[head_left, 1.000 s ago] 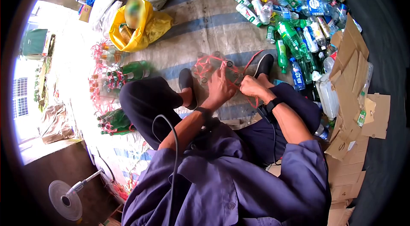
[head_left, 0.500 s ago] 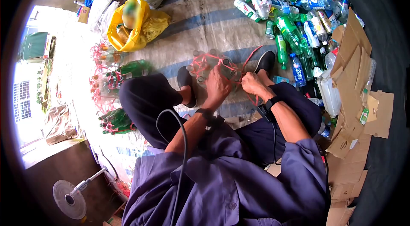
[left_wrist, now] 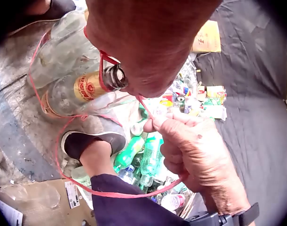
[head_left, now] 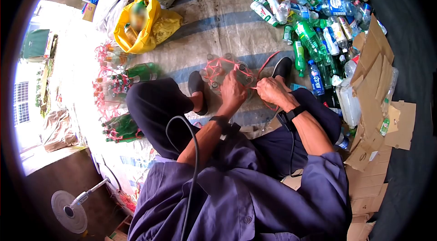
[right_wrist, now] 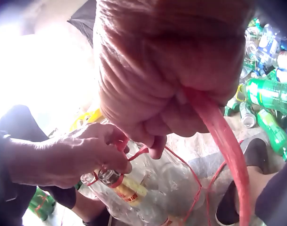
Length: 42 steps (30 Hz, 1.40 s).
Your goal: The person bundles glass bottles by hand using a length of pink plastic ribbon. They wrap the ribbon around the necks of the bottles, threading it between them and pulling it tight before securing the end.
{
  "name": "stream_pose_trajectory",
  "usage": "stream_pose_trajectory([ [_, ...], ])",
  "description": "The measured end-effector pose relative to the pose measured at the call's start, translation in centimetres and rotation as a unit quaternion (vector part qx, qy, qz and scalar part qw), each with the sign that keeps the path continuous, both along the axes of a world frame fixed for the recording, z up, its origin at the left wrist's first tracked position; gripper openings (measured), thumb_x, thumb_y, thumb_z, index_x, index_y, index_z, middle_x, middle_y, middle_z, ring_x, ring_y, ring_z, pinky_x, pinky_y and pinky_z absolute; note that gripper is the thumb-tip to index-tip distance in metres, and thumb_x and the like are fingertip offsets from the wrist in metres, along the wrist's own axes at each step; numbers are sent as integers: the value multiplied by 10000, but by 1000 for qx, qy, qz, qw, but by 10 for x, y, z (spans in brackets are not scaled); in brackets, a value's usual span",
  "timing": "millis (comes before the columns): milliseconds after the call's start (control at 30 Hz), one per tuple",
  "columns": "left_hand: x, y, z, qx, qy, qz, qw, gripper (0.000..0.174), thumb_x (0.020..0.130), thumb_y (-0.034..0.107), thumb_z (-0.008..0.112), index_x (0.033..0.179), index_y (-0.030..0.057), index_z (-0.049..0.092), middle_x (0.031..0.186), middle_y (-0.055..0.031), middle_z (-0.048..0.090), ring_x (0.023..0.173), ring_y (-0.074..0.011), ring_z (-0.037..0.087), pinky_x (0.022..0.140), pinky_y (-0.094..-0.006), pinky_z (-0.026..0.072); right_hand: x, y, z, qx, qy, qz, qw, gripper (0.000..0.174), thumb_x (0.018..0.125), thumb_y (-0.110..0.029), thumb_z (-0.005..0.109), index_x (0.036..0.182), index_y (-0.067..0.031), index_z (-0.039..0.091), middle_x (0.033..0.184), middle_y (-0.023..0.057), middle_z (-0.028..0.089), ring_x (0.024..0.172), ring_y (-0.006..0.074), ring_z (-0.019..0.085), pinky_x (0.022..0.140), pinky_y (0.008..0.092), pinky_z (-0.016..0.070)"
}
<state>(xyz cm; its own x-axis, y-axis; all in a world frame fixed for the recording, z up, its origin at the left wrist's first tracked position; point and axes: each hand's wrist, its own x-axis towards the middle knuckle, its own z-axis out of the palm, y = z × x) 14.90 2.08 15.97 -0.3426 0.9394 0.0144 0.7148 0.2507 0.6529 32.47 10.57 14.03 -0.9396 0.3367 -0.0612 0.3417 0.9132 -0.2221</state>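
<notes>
A cluster of clear glass bottles (head_left: 222,71) stands on the ground sheet between the person's feet, bound by a red plastic strap (right_wrist: 223,134). At the near bottle's mouth, the left hand (head_left: 233,91) pinches the strap beside the neck, as the right wrist view shows. The right hand (head_left: 271,91), just to the right, grips the strap in curled fingers. A short length runs straight between the hands in the left wrist view, and a long loop hangs below the right hand. One bottle wears a gold label (left_wrist: 88,86).
Strapped bundles of bottles (head_left: 119,81) stand left of the person's knee. A yellow bag (head_left: 157,27) sits behind them. Plastic bottles and cans (head_left: 309,36) are heaped at the right, beside cardboard pieces (head_left: 371,100). A fan (head_left: 69,212) is at the lower left.
The left hand has drawn back from over the bottle tops, its extended finger now bent by the near bottle. A straight stretch of strap now shows between the hands. The right hand has shifted slightly.
</notes>
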Motion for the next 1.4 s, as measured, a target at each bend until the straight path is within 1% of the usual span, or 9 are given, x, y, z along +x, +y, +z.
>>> stream_pose_trajectory([
  [233,-1,-2,7,-9,33,-12,999,587,772,177,660,1283,15,421,1161,-220,558,1064,-418,551,816,-535,449,-11,9,-24,-140,-31,-65,988,85,777,-114,594,726,-54,628,705,76,658,676,216,646,561,359,480],
  [500,-4,1,-7,52,-6,-4,999,552,764,152,647,1254,1,443,1081,-244,565,999,-437,561,817,-512,468,-4,-1,30,-191,59,-110,973,176,787,-94,573,634,-36,640,627,230,619,602,388,645,547,478,496],
  [600,-5,2,-11,68,5,-11,998,526,750,103,617,1236,-16,456,1047,-252,565,978,-437,562,822,-500,473,-4,2,34,-195,45,-121,972,190,802,-104,562,646,-22,632,648,246,620,619,394,649,554,490,496],
  [733,-7,1,-14,75,-4,-12,997,545,732,80,618,1242,-31,461,1061,-251,566,1001,-434,558,851,-488,474,-8,5,44,-187,46,-122,974,193,798,-121,574,644,-21,631,644,235,623,634,390,653,567,488,501],
  [833,-8,2,-18,62,-22,-9,998,564,731,95,641,1250,-38,465,1088,-246,571,1041,-428,555,884,-476,473,-22,11,58,-201,-65,-109,971,192,813,-137,570,669,-25,629,666,219,635,653,383,653,597,485,508],
  [900,-8,2,-18,64,-28,-7,998,564,731,92,638,1250,-42,463,1091,-248,572,1045,-427,556,889,-474,472,-35,12,73,-55,17,-104,993,169,816,-147,569,704,-35,627,680,198,644,664,372,655,614,471,513],
  [1133,-9,2,-10,50,-26,-4,998,565,717,84,644,1233,-52,459,1108,-258,569,1041,-430,562,884,-472,479,-66,42,37,2,84,-74,994,122,816,-145,594,745,-47,610,665,148,647,634,363,645,548,450,493],
  [1333,-12,3,-8,61,-36,-10,997,562,727,70,632,1242,-57,446,1064,-259,566,991,-429,568,845,-478,485,-59,61,26,-27,39,-135,990,167,822,-201,660,727,-64,651,767,163,667,729,363,654,621,476,499],
  [1400,-12,1,-8,70,-37,-9,997,560,731,67,629,1245,-55,444,1053,-257,565,979,-430,568,835,-479,487,-60,64,21,-54,18,-153,987,143,831,-144,576,774,-62,680,838,169,684,796,363,665,690,467,518],
])
